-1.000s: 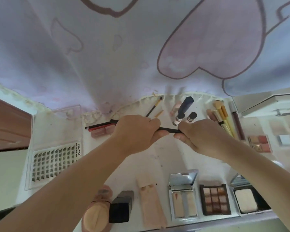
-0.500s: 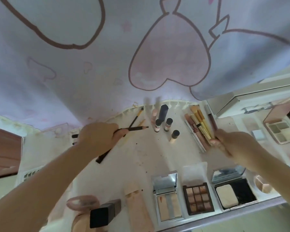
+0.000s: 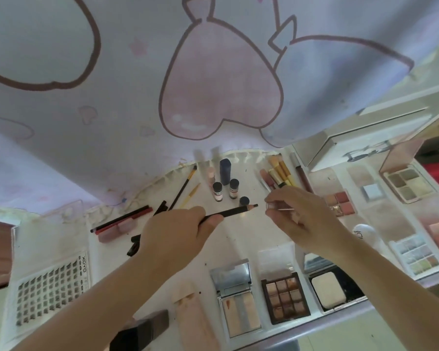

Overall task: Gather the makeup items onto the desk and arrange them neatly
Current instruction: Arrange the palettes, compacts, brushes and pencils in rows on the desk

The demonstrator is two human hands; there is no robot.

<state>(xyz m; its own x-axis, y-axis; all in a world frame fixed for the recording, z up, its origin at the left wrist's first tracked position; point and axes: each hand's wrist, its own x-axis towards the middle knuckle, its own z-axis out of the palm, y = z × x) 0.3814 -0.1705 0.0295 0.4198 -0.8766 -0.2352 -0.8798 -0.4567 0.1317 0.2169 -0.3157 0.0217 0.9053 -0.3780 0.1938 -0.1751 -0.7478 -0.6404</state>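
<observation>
Black and slim, the sharpened eyeliner pencil (image 3: 228, 212) sits at the centre of the head view, gripped by the left hand (image 3: 174, 240), fingers curled round its lower end, its point aimed to the right above the white desk top (image 3: 241, 245). Across from it, right of centre, the right hand (image 3: 302, 219) pinches a small clear cap (image 3: 271, 206) between thumb and forefinger, just beside the pencil's tip but not on it.

Behind the pencil, two small black-capped vials (image 3: 225, 190) stand upright, with a dark blue tube (image 3: 224, 171) behind them. To their right, yellow-handled brushes (image 3: 279, 173) lie in a bunch. At centre left, red and black pencils (image 3: 123, 219) lie together across a pink case (image 3: 114, 230). At lower left sits a clear tray of false lash clusters (image 3: 51, 291).

Along the near edge at lower right: an open silver contour palette (image 3: 238, 312), a brown nine-pan eyeshadow palette (image 3: 284, 298), and a black compact with a pale puff (image 3: 328, 291). Further palettes lie at the right edge, among them a pink blush quad (image 3: 340, 202). A lilac curtain with pink heart prints (image 3: 213, 92) fills the upper frame.
</observation>
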